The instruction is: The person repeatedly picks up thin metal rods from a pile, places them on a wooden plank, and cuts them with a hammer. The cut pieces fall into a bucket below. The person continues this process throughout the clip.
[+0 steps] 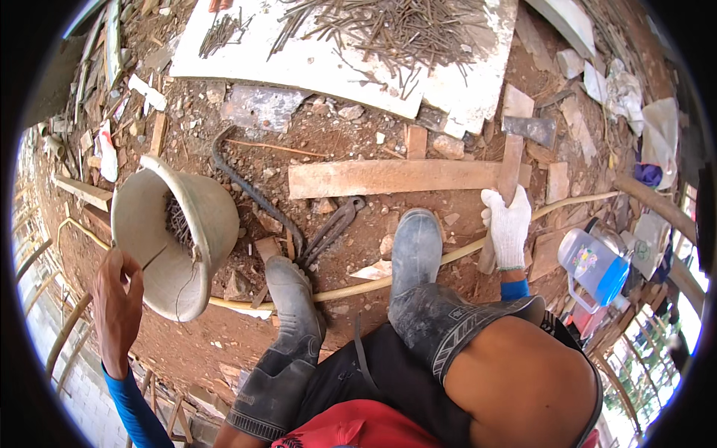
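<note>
Gripping the rim of a cracked, pale plastic bucket (175, 239), the bare left hand (117, 299) has its fingers curled over the lower edge and tips the bucket on its side, mouth turned toward the camera; a small clump of rusty nails (177, 222) lies inside against the far wall. The right hand (506, 224), in a white knit glove, is closed around the wooden handle of a hammer (509, 175), whose dark metal head (530, 128) rests on the red dirt ground (328, 142) past the fingers. Between the two hands stand two grey rubber boots (415, 250), with a pair of pincers (332, 228) and a bent steel bar (250, 187) lying just in front of them. A yellowish hose (463, 250) runs across under the boots. Farther off, a white board (328, 63) carries a large heap of loose nails (396, 30) and a smaller bunch at its left end. A clear water jug with a blue base (594, 265) sits right of the gloved hand
</note>
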`<state>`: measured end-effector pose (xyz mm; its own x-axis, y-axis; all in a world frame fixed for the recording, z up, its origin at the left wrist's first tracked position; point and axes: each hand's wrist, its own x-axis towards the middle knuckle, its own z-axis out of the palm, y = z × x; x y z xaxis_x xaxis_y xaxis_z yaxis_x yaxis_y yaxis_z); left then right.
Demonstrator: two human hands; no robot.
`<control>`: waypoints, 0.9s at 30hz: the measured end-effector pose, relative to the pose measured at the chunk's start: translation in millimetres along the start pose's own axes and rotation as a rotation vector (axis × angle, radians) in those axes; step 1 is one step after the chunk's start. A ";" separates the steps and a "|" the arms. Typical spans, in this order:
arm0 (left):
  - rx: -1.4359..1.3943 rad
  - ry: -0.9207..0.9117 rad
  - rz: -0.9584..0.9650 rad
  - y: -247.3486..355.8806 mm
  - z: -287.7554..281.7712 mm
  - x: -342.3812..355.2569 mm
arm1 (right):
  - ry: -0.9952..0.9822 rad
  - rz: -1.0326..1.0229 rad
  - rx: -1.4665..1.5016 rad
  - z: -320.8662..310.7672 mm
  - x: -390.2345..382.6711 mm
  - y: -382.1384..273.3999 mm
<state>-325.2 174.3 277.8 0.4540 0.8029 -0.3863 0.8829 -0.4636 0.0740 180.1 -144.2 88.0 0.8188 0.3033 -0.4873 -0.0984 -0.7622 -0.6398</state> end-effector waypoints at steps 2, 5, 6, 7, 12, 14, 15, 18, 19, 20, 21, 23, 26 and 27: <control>0.023 -0.182 -0.152 -13.9 6.6 -8.8 | 0.014 0.049 0.007 -15.8 9.0 8.4; -0.080 -0.141 -0.168 -12.6 36.4 -12.7 | -0.010 0.079 0.020 -32.7 20.1 20.4; -0.032 -0.160 -0.172 5.6 31.2 -6.3 | -0.018 0.092 -0.008 -35.9 23.6 22.0; -0.001 -0.036 -0.109 21.0 31.1 -1.8 | -0.029 0.103 -0.035 -40.0 28.2 23.0; -0.137 0.266 0.226 136.8 25.6 31.8 | 0.416 -0.372 -0.782 -38.5 27.9 -26.1; -0.300 0.268 0.360 185.9 44.7 58.9 | 0.297 -0.562 -0.553 -18.7 50.4 -49.4; -0.383 0.264 0.435 207.9 57.5 81.4 | 0.268 -0.583 -0.516 -6.5 65.1 -63.6; -0.415 0.363 0.434 244.3 113.0 160.4 | 0.088 -0.876 -0.385 53.6 110.2 -100.4; -0.415 0.432 0.409 242.4 134.3 189.9 | 0.049 -0.975 -0.377 77.3 115.8 -120.1; -0.396 0.503 0.328 237.1 154.0 220.5 | 0.017 -1.067 -0.379 96.4 118.9 -138.1; -0.376 0.570 0.252 230.9 166.6 246.9 | 0.030 -1.153 -0.399 113.7 123.9 -151.5; -0.348 0.656 0.125 217.8 180.4 291.4 | 0.062 -1.321 -0.449 143.4 135.9 -174.6; -0.324 0.669 0.038 216.0 189.6 325.6 | 0.004 -1.369 -0.418 171.2 153.1 -196.4; -0.317 0.653 0.021 214.8 193.5 332.8 | -0.022 -1.368 -0.447 179.9 156.3 -205.8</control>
<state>-7.6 269.4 -12.8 0.3624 0.9009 0.2386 0.8207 -0.4298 0.3764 226.6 162.9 36.6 0.1150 0.9356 0.3339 0.9287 0.0180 -0.3703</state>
